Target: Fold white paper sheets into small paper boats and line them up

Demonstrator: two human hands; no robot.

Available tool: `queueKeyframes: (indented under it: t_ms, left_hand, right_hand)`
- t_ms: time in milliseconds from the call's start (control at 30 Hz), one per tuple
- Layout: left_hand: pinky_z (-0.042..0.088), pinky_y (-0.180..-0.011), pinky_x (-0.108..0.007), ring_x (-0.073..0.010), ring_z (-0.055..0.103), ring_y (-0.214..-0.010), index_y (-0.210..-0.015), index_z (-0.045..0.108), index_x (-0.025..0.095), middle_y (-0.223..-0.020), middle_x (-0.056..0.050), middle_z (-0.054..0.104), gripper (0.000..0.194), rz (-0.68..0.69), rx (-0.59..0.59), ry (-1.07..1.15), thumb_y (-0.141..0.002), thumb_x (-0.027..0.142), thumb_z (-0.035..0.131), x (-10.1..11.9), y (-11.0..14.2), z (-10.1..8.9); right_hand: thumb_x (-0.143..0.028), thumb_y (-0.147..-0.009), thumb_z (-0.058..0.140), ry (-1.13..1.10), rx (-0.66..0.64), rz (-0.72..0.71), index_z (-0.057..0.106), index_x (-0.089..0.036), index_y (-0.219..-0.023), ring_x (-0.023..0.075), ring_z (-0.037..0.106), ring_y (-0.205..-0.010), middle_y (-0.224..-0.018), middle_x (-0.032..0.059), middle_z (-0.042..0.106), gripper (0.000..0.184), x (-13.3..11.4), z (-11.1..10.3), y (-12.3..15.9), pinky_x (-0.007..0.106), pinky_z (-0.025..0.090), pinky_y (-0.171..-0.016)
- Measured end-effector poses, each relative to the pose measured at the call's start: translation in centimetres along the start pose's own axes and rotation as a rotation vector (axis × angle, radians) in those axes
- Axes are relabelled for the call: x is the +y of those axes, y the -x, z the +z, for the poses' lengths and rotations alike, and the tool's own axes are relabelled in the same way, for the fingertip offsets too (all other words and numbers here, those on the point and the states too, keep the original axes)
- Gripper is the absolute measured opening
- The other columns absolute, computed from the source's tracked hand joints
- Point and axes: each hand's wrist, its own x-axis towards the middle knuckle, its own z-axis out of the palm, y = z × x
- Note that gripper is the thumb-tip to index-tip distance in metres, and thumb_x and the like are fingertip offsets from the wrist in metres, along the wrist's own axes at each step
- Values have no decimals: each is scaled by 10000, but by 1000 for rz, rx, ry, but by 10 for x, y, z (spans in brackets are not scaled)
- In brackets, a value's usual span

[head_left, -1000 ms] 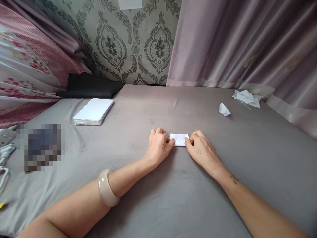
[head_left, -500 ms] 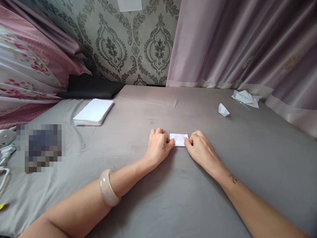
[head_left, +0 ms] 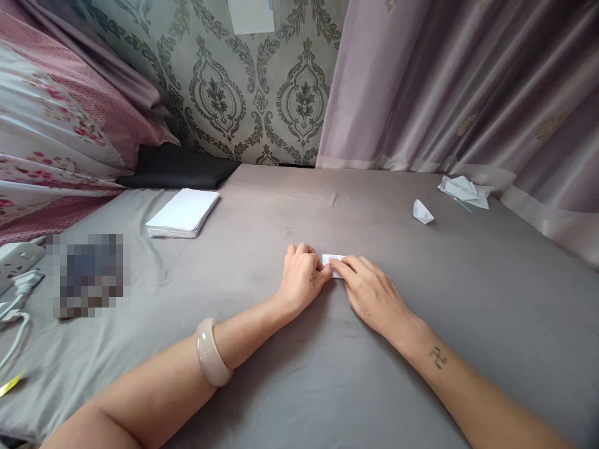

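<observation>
On a grey sheet point(head_left: 299, 386) that shows slight wrinkles, two bare hands meet over a small folded paper point(head_left: 334, 256) just right of centre. The left hand point(head_left: 303, 274) is curled, its thumb against the paper's left end in what looks like a pinch. If that pinch loosened, the paper could slide or swing crooked. The right hand point(head_left: 374, 296) reaches in from the other side with fingers stretched fairly straight, their tips over the paper; no grip by it can be seen. Uneven pressure from those fingertips could set a crease off line, and the soft sheet beneath might give and blur the edge. Farther right, a folded paper piece point(head_left: 423, 212) stands well apart and, being light, could tip if the cloth were tugged.

As for what is hard to make out: at far left, a power strip point(head_left: 19, 255) is cut off by the frame, and a yellow item point(head_left: 10, 385) is only partly in view. Next to the strip, a pixelated object point(head_left: 93, 271) cannot be identified. In the middle, the hands cover both ends of the folded paper, so its layers cannot be counted, and the right thumb is hidden.
</observation>
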Motion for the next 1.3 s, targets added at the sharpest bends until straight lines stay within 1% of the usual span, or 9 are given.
queueKeyframes:
  t_ms: [167, 400, 633, 700, 767, 867, 1000, 1133, 1300]
  left_hand:
    - [435, -843, -408, -233, 486, -921, -529, 515, 180, -866, -76, 578, 307, 8, 5, 24, -816, 270, 572, -1, 0, 0]
    - [427, -909, -404, -238, 469, -981, -629, 643, 184, -977, -78, 583, 209, -76, -71, 106, -798, 306, 638, 4, 11, -15]
    - [440, -902, -397, -237, 476, -973, -720, 653, 184, -991, -77, 591, 121, -29, -101, 36, -814, 246, 610, 2, 15, -19]
    - [452, -885, -387, -226, 489, -947, -832, 658, 179, -1007, -81, 596, 93, 65, -53, -7, -814, 177, 567, -1, 16, -20]
    - [453, -886, -374, -212, 493, -945, -968, 642, 176, -1054, -79, 609, 236, 239, 3, -58, -811, 86, 492, -4, 19, -23]
    - [446, -888, -370, -216, 488, -987, -1054, 622, 183, -1084, -57, 641, 365, 456, -39, -164, -797, 17, 424, -3, 24, -27]
    - [444, -831, -373, -243, 491, -1037, -1008, 634, 171, -1043, -60, 660, 305, 520, -187, -322, -849, 52, 403, 2, 28, -30]
    - [422, -818, -375, -254, 501, -1055, -947, 648, 151, -997, -82, 663, 268, 562, -224, -463, -878, 68, 403, 6, 29, -28]
    - [400, -843, -398, -256, 526, -972, -856, 649, 132, -941, -107, 654, 203, 620, -246, -567, -860, 95, 449, 10, 30, -27]
  right_hand:
    - [-220, -943, 375, 36, -3, 22, 549, -162, -1275, 230, 529, -921, -1067, 106, 598, 380, -11, -5, 5, 349, 423, -803]
    - [-228, -945, 363, 76, -24, 38, 485, -169, -1360, 242, 511, -949, -1088, 112, 583, 437, -15, -3, 3, 366, 423, -826]
    - [-228, -945, 358, 119, -40, 22, 482, -138, -1363, 253, 497, -934, -1084, 126, 578, 445, -15, -4, 3, 379, 422, -818]
    - [-224, -938, 376, 110, -33, 19, 481, -143, -1363, 251, 497, -936, -1092, 125, 575, 445, -14, -3, 4, 380, 425, -822]
    - [-211, -930, 392, 92, -22, 23, 469, -156, -1376, 245, 497, -938, -1105, 117, 569, 456, -13, -1, 5, 378, 431, -829]
    - [-195, -923, 398, 62, -15, 23, 440, -171, -1403, 240, 495, -950, -1113, 110, 565, 482, -10, 0, 6, 377, 438, -841]
    - [-193, -919, 403, 47, -17, 18, 462, -157, -1387, 246, 495, -961, -1107, 119, 570, 473, -9, 1, 6, 384, 449, -844]
    - [-192, -912, 406, 45, -20, 15, 479, -157, -1373, 250, 508, -967, -1118, 119, 577, 468, -9, 0, 5, 390, 460, -849]
    - [-195, -920, 377, 8, -63, -3, 495, -145, -1342, 239, 542, -976, -1169, 118, 591, 441, -7, -8, 10, 375, 495, -825]
